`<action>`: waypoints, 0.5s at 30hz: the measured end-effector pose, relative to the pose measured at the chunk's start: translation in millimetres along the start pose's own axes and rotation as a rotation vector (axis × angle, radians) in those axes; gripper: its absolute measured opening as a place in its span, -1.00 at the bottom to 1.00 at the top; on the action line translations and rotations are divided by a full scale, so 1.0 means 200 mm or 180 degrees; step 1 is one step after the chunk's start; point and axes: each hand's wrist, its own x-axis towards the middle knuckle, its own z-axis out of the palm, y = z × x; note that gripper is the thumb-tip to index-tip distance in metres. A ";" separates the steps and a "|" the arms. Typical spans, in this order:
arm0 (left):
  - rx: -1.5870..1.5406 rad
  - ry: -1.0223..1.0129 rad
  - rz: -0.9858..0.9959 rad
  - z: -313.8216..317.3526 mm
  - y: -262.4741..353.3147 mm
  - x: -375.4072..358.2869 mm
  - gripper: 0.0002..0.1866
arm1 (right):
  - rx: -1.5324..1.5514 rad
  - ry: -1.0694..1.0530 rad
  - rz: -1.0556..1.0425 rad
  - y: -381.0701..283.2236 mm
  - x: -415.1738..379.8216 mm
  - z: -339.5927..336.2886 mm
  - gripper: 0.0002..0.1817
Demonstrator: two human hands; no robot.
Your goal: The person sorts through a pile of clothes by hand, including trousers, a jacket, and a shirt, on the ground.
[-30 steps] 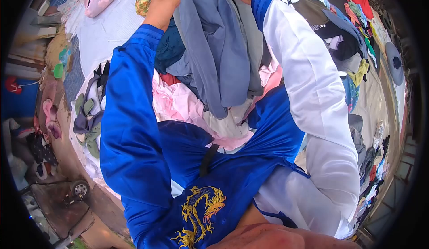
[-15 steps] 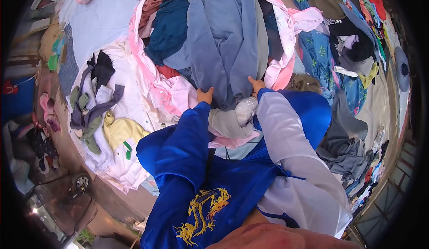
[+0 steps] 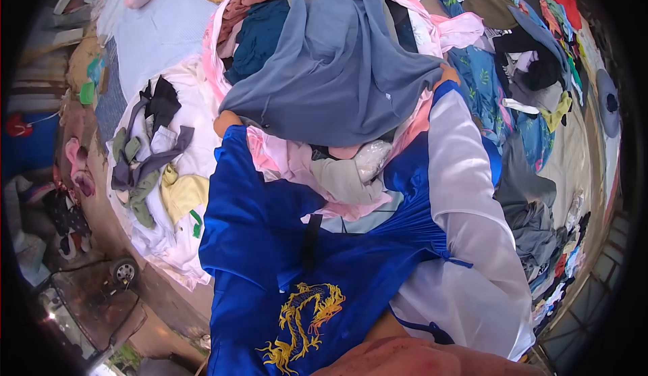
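A grey-blue garment (image 3: 337, 72) is stretched wide between my two hands, over a heap of clothes inside a pink and white cloth ring (image 3: 214, 59). My left hand (image 3: 227, 122) is closed on its lower left corner, and my right hand (image 3: 448, 76) grips its right corner. Dark teal cloth (image 3: 260, 38) shows beside the garment on the left. Below its lower edge lie a beige cloth (image 3: 341, 180) and a clear plastic bundle (image 3: 371, 160). The garment covers much of the heap.
On the left, a white sheet (image 3: 192, 140) bears dark strips of cloth and a yellow garment (image 3: 183, 194). To the right lie a blue patterned cloth (image 3: 476, 72), black clothes (image 3: 533, 59) and a dark grey pile (image 3: 523, 221). A wheel (image 3: 124, 273) shows at lower left.
My hands have moved apart and upward, the left one to the left, the right one to the right. Between them the grey-blue garment has spread from a narrow shape into a wide one.
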 end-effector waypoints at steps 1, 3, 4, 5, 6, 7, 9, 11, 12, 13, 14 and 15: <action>-0.0022 0.0034 -0.0167 -0.14 -0.20 0.19 -0.73 | 0.0021 -0.0248 -0.0170 -0.24 -0.18 -0.03 -0.59; 0.0189 0.0454 -0.0095 -0.32 -0.30 0.25 -0.74 | -0.0137 -0.0825 -0.0746 -0.58 -0.45 -0.06 -0.70; -0.0840 0.0837 -0.0395 -0.42 -0.24 0.20 -0.74 | -0.0424 -0.1266 -0.1269 -0.60 -0.49 -0.07 -0.62; -0.1874 0.1203 -0.0694 -0.53 -0.13 0.10 -0.72 | -0.0626 -0.1680 -0.1817 -0.63 -0.52 -0.07 -0.52; -0.2913 0.1556 -0.0992 -0.62 -0.01 -0.01 -0.70 | -0.1135 -0.1870 -0.2582 -0.59 -0.74 -0.10 -0.54; -0.2762 0.1414 -0.0320 -0.69 0.09 -0.13 -0.64 | -0.1650 -0.2041 -0.3350 -0.50 -1.02 -0.12 -0.55; -0.2101 0.0974 0.0787 -0.83 0.39 -0.51 -0.60 | -0.2631 -0.2858 -0.4843 -0.19 -1.25 -0.14 -0.46; -0.1766 0.0172 0.2487 -0.77 0.56 -0.94 -0.45 | -0.4577 -0.3691 -0.4525 0.16 -1.46 -0.28 -0.36; -0.1754 -0.0785 0.3056 -0.68 0.59 -1.14 -0.38 | -0.5254 -0.4211 -0.4233 0.36 -1.45 -0.33 -0.39; -0.1740 -0.1852 0.3693 -0.48 0.58 -1.29 -0.30 | -0.6302 -0.4607 -0.3845 0.57 -1.42 -0.38 -0.47; -0.1059 -0.3075 0.3913 -0.41 0.55 -1.40 -0.24 | -0.7063 -0.5006 -0.3046 0.61 -1.52 -0.45 -0.54; -0.0555 -0.3679 0.3991 -0.35 0.51 -1.48 -0.23 | -0.7036 -0.5338 -0.3333 0.84 -1.35 -0.53 -0.55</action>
